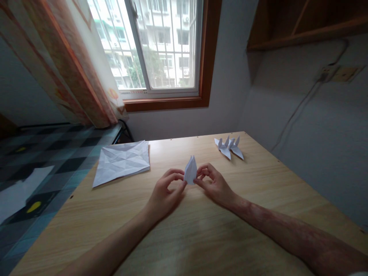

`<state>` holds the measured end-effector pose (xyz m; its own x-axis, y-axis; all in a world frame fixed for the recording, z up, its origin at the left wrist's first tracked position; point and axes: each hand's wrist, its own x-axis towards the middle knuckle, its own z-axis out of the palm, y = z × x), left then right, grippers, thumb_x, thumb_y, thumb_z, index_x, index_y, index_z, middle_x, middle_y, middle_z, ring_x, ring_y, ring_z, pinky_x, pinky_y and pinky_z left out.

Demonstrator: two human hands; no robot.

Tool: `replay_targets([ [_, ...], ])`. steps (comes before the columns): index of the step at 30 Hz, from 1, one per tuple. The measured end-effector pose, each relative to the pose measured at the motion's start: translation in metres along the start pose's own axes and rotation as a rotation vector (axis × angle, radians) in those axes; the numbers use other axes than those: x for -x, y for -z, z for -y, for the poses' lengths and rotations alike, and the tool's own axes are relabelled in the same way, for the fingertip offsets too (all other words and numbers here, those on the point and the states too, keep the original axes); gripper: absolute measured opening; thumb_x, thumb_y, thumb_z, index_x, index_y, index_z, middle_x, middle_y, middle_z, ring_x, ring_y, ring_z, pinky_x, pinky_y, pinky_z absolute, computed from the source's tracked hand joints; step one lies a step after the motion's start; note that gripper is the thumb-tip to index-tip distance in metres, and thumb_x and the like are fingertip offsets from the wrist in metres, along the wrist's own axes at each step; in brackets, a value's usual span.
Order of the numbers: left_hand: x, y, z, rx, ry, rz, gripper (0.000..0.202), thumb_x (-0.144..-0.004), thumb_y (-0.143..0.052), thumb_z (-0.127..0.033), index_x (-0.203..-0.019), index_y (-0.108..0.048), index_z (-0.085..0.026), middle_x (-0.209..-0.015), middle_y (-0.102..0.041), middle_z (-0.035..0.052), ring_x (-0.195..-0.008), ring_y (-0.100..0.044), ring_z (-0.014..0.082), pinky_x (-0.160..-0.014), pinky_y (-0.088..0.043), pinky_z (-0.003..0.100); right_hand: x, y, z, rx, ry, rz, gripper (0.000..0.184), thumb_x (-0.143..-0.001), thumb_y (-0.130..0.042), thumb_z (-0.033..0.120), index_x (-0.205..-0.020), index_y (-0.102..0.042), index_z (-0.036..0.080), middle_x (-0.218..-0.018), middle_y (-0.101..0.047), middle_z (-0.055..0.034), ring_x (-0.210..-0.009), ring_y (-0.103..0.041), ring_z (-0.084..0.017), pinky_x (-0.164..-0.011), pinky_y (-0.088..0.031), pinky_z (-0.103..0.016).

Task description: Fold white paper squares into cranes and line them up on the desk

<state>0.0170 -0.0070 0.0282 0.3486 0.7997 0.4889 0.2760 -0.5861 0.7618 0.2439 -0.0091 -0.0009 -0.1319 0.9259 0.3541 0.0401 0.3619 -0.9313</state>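
A small folded white paper piece, narrow and pointed at the top, stands upright between my two hands over the middle of the table. My left hand pinches its lower left edge between thumb and fingers. On the other side, my right hand grips the lower right edge with thumb and fingertips. Behind and to the right, folded paper cranes sit close together on the tabletop. Creased white paper sheets lie stacked toward the left.
The wooden table reaches back toward the wall under a barred window. Left of it is a bed with a checked cover, with white paper on it. A cable hangs from a socket on the right wall.
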Motion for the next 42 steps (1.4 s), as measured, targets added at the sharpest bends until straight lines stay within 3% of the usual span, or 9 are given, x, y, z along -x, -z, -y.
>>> replay_targets([
  [4,0.001,0.0,0.001,-0.014,0.004,-0.012,0.015,-0.104,-0.073,-0.033,-0.098,-0.082,-0.023,-0.117,-0.074,0.0102,-0.112,-0.071,0.0256,-0.094,-0.061,0.038,0.0,0.001,0.002,0.032,0.017,0.005,0.018,-0.098,-0.079,0.038,-0.106,-0.07,0.024,-0.104,-0.075,-0.0026,-0.092,-0.071,-0.02,-0.083,-0.058,-0.033],
  [9,-0.001,0.001,0.001,-0.014,0.017,-0.029,0.017,-0.103,-0.073,-0.034,-0.095,-0.08,-0.022,-0.105,-0.072,0.0081,-0.092,-0.068,0.0207,-0.079,-0.06,0.032,0.001,0.003,0.004,0.019,-0.045,0.039,0.018,-0.103,-0.073,0.043,-0.109,-0.076,0.026,-0.102,-0.075,-0.0029,-0.089,-0.069,-0.02,-0.077,-0.059,-0.032],
  [12,-0.002,0.001,0.001,0.006,0.02,0.002,0.017,-0.105,-0.071,-0.033,-0.096,-0.08,-0.021,-0.103,-0.075,0.0083,-0.093,-0.07,0.0208,-0.084,-0.06,0.033,0.002,0.003,0.004,0.036,-0.023,0.036,0.016,-0.102,-0.075,0.041,-0.108,-0.077,0.026,-0.101,-0.075,-0.0026,-0.091,-0.069,-0.021,-0.081,-0.06,-0.033],
  [14,-0.001,0.0,0.001,0.045,0.061,0.026,0.017,-0.106,-0.07,-0.035,-0.101,-0.079,-0.021,-0.103,-0.077,0.0081,-0.095,-0.072,0.0212,-0.085,-0.06,0.033,0.002,0.004,0.004,0.051,-0.013,0.036,0.014,-0.102,-0.075,0.039,-0.108,-0.077,0.026,-0.1,-0.075,-0.0024,-0.093,-0.07,-0.021,-0.08,-0.059,-0.032],
  [17,0.002,-0.001,0.002,0.119,0.184,0.068,0.02,-0.105,-0.07,-0.038,-0.11,-0.076,-0.02,-0.096,-0.078,0.0061,-0.089,-0.073,0.0208,-0.074,-0.06,0.03,0.003,0.004,0.007,0.058,-0.01,0.05,0.015,-0.104,-0.073,0.04,-0.107,-0.075,0.026,-0.095,-0.074,-0.002,-0.092,-0.071,-0.021,-0.077,-0.058,-0.032],
  [20,0.004,-0.003,0.004,0.14,0.212,0.075,0.02,-0.103,-0.072,-0.039,-0.112,-0.074,-0.02,-0.098,-0.078,0.0058,-0.089,-0.073,0.0206,-0.068,-0.059,0.026,0.003,0.004,0.007,0.051,0.029,0.053,0.016,-0.104,-0.073,0.041,-0.104,-0.073,0.025,-0.093,-0.073,-0.0015,-0.09,-0.071,-0.021,-0.08,-0.058,-0.033],
  [28,0.001,-0.002,0.008,0.188,0.162,0.118,0.02,-0.106,-0.069,-0.037,-0.106,-0.079,-0.02,-0.099,-0.08,0.006,-0.095,-0.075,0.0214,-0.091,-0.061,0.033,0.002,0.002,0.002,-0.057,0.047,-0.005,0.026,-0.098,-0.082,0.041,-0.108,-0.064,0.025,-0.101,-0.076,-0.0015,-0.093,-0.073,-0.02,-0.089,-0.057,-0.036],
  [36,-0.002,0.001,0.007,0.162,0.133,0.112,0.027,-0.108,-0.065,-0.035,-0.093,-0.08,-0.018,-0.102,-0.076,0.0076,-0.097,-0.071,0.0211,-0.09,-0.054,0.03,0.0,0.004,0.003,0.057,0.051,0.023,0.021,-0.097,-0.083,0.042,-0.103,-0.078,0.023,-0.098,-0.077,-0.0025,-0.092,-0.07,-0.021,-0.088,-0.055,-0.035],
  [42,0.0,-0.002,0.011,0.308,0.208,0.135,0.02,-0.105,-0.072,-0.037,-0.111,-0.075,-0.018,-0.109,-0.078,0.0078,-0.105,-0.072,0.0231,-0.097,-0.054,0.034,0.0,0.003,0.0,0.066,0.004,0.04,0.025,-0.094,-0.086,0.04,-0.111,-0.075,0.025,-0.106,-0.078,-0.0023,-0.094,-0.072,-0.021,-0.087,-0.055,-0.033],
])
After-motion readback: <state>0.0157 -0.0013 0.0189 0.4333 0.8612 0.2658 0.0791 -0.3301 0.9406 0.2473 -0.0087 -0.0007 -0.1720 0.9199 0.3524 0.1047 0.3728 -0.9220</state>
